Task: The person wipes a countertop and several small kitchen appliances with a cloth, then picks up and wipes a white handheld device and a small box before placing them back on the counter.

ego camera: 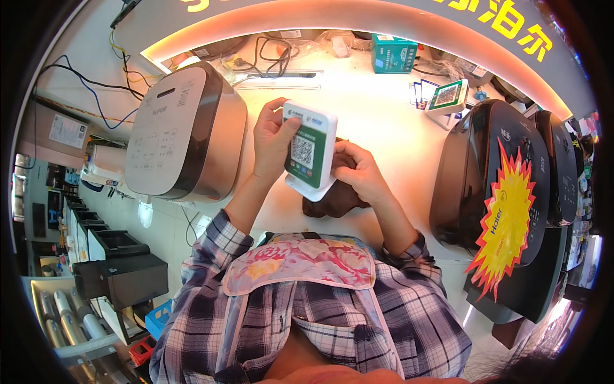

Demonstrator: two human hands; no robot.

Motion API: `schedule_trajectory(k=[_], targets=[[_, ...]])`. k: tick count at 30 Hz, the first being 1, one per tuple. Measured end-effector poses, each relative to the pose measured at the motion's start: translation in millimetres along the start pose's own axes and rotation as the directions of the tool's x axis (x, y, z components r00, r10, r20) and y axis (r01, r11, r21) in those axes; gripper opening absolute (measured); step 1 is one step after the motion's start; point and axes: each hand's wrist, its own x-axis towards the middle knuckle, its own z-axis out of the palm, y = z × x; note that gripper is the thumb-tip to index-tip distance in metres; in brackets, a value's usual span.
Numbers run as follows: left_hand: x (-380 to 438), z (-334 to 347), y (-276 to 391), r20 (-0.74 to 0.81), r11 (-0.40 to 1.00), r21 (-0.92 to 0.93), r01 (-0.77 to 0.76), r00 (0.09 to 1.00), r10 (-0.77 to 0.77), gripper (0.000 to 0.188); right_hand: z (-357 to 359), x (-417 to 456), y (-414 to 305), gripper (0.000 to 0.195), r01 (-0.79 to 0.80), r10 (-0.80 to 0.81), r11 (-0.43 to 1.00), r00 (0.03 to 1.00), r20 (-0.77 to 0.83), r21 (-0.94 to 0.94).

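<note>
A white payment-code stand [311, 149] with a green panel and a printed square code is held up in front of the person, tilted, over a white counter. My left hand [276, 139] grips its left edge, the thumb on the front face. My right hand [357, 170] is at its right edge with fingers bent; whether it grips the stand or the dark cloth cannot be told. A dark brown cloth [331, 204] lies bunched on the counter below and behind the stand, partly hidden by it and by the right hand.
A Supor rice cooker [165, 134] stands at left. Dark cookers [494, 144], one with a yellow starburst sign [503, 221], stand at right. Behind are a second code stand [447, 98], a teal box [394, 54] and loose black cables [273, 55], below a lit overhead sign.
</note>
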Motion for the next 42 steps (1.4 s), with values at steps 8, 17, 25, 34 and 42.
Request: schedule_trajectory(k=[8, 17, 25, 34, 42], targets=[[-18.7, 12.2, 8.0, 0.099, 0.904, 0.427, 0.030, 0.992, -0.080, 0.109, 4.6, 2.8, 21.9, 0.034, 0.115, -0.109, 0.993, 0.939, -0.326, 0.000], [-7.2, -4.0, 31.2, 0.139, 0.958, 0.099, 0.268, 0.950, -0.280, 0.097, 20.7, -7.9, 1.9, 0.030, 0.150, -0.144, 0.989, 0.958, -0.247, 0.006], [-4.4, 12.0, 53.4, 0.467, 0.913, -0.288, 0.289, 0.875, -0.129, 0.108, 4.9, 11.3, -3.1, 0.047, -0.062, 0.110, 0.874, 0.991, -0.071, 0.483], [-3.8, 2.0, 53.0, 0.614, 0.748, -0.463, 0.476, 0.781, -0.117, 0.111, 27.3, 3.9, 9.3, 0.101, -0.089, -0.001, 0.968, 0.933, 0.360, 0.233], [-3.0, 9.8, 55.4, 0.590, 0.809, -0.284, 0.515, 0.758, -0.276, 0.113, 22.4, -3.8, 3.7, 0.086, -0.122, 0.075, 0.980, 0.957, 0.279, 0.156]])
